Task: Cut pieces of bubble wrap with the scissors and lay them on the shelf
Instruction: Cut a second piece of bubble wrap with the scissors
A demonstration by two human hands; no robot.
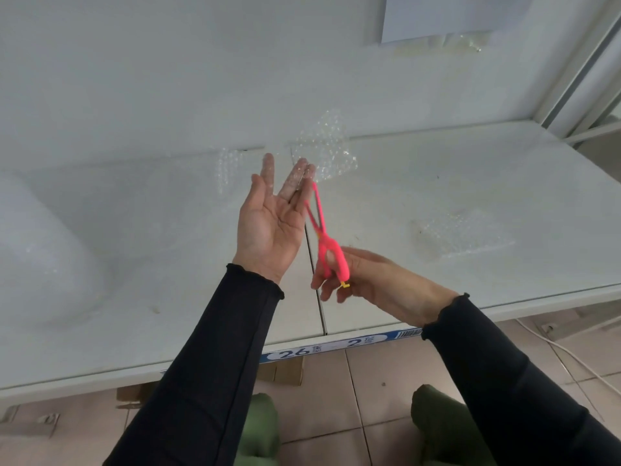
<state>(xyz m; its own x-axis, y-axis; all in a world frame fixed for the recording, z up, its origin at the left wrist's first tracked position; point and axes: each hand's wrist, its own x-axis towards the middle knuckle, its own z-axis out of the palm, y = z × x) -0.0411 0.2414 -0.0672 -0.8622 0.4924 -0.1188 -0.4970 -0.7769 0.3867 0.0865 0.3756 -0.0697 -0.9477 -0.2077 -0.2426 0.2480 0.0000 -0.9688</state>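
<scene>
Pink scissors [327, 250] are in the right hand [369, 280]. Its fingers curl around the loops. The two blades stand a little apart and point up. A small yellow bit sticks out at the bottom of the scissors.

Just left of the scissors is the left hand [267, 230]. It is wide and flat, palm up, with straight fingers. Its fingertips look white and foggy, and the tip of the scissors is right beside them. Both arms wear black sleeves [215, 364].

Under the scissors is the white shelf [437, 169]. Above the scissors, at the back of the shelf, a crinkly piece of bubble wrap [324, 142] stands by the wall. I cannot tell if the left fingers touch it. A smaller piece [228, 166] is up and to the left of the scissors. A flat piece [463, 233] lies on the shelf, well to the right of the scissors. Far left of the scissors is a big white lump [43, 250], too blurry to name.

Below the scissors, a blue and white label strip [339, 344] runs along the front of the shelf. Lower still are green knees [262, 428] and a tiled floor [369, 398].
</scene>
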